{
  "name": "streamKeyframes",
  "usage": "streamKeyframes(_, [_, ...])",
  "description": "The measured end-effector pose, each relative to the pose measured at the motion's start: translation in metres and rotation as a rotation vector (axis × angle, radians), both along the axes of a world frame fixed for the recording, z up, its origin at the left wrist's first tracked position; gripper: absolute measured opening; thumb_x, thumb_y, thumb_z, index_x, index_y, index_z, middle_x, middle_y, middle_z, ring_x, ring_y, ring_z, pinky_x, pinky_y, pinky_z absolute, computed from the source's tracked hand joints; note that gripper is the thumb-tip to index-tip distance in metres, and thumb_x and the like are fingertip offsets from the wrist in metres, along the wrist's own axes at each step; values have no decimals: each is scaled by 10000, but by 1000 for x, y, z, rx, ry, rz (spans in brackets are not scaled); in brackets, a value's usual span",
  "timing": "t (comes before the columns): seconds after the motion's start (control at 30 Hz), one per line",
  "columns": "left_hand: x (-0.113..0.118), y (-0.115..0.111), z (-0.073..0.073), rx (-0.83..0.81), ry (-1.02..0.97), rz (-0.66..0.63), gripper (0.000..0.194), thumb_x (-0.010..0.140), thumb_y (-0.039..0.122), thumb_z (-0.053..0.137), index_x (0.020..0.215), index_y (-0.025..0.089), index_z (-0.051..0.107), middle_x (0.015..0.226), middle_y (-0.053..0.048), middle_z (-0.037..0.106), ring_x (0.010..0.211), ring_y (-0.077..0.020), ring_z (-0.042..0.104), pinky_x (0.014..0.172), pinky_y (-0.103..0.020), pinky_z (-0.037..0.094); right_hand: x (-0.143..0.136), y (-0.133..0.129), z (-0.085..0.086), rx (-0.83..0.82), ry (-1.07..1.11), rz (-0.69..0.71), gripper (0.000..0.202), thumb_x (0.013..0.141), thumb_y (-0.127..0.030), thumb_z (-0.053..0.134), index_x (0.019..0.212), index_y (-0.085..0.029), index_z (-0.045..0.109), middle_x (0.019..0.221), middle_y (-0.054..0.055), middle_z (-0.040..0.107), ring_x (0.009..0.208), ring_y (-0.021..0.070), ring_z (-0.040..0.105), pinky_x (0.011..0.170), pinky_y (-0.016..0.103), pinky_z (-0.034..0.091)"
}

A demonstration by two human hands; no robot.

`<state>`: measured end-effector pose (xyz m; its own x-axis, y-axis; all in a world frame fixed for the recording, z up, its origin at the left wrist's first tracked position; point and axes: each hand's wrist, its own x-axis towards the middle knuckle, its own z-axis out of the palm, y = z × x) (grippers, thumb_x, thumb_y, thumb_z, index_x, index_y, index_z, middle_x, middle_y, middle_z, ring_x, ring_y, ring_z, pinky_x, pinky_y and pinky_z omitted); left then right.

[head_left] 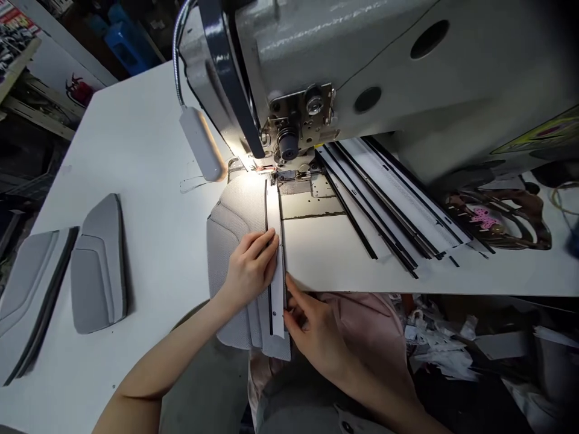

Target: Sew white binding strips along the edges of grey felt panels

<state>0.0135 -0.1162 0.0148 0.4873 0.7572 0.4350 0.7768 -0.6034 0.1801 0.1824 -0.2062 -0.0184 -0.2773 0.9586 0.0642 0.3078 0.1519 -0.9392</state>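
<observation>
A grey padded fabric panel lies under the lit needle area of a sewing machine, its near end hanging past the table edge. Along its right side runs a white strip with black edging, its far end at the presser foot. My left hand rests on panel and strip, fingers curled and pressed together on the strip. Lower and to the right, my right hand pinches the right edge of the panel and strip between thumb and fingers; what lies inside its curled fingers is partly hidden.
Several white strips with black edging lie fanned under the machine arm. More grey panels rest at the left of the white table. A lamp hangs beside the needle; a brown openwork item lies at right.
</observation>
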Motion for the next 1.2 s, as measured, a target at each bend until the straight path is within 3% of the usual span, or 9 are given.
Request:
streamKeyframes(0.17, [-3, 11, -2, 7, -25, -7, 369, 923, 111, 553, 1286, 159, 600, 1231, -142, 671, 1065, -249, 603, 895, -410, 583, 1, 12, 10, 3, -74, 55, 613, 867, -82, 516, 1475, -63, 445, 772, 26, 651, 661, 152, 633, 612, 264, 548])
streamKeyframes(0.43, [-7, 28, -6, 2, -38, 8, 365, 939, 129, 521, 1292, 182, 597, 1238, -130, 672, 1050, -256, 601, 891, -433, 578, 0, 26, 24, -102, -201, 101, 572, 848, -96, 572, 1416, -51, 526, 752, 42, 699, 650, 181, 668, 625, 294, 551])
streamKeyframes(0.6, [-9, 40, -7, -32, -60, 23, 344, 959, 158, 497, 1278, 210, 614, 1247, -113, 676, 1054, -247, 604, 905, -437, 568, -2, 30, 26, -185, -209, 118, 607, 843, -118, 616, 1436, -54, 503, 725, 25, 706, 599, 166, 660, 616, 281, 549])
streamKeyframes(0.73, [-10, 50, -7, -42, -51, 25, 319, 969, 175, 496, 1260, 208, 623, 1252, -110, 677, 1080, -247, 604, 940, -443, 555, -4, 32, 27, -142, -209, 122, 624, 836, -136, 661, 1426, -17, 499, 710, 34, 707, 598, 180, 661, 609, 294, 549])
streamKeyframes(0.9, [-11, 63, -8, -13, -41, 3, 291, 975, 185, 491, 1231, 173, 630, 1219, -123, 684, 1068, -240, 613, 931, -416, 554, -6, 36, 26, -125, -219, 134, 608, 887, -141, 612, 1453, 7, 448, 664, 26, 688, 546, 170, 626, 579, 290, 528])
streamKeyframes(1.2, [-14, 78, -7, -5, 13, -20, 279, 981, 194, 473, 1202, 165, 643, 1165, -124, 700, 1004, -232, 646, 895, -405, 562, -10, 58, 27, -244, -153, 137, 607, 914, -148, 590, 1484, -28, 420, 645, 10, 673, 557, 175, 644, 580, 282, 543])
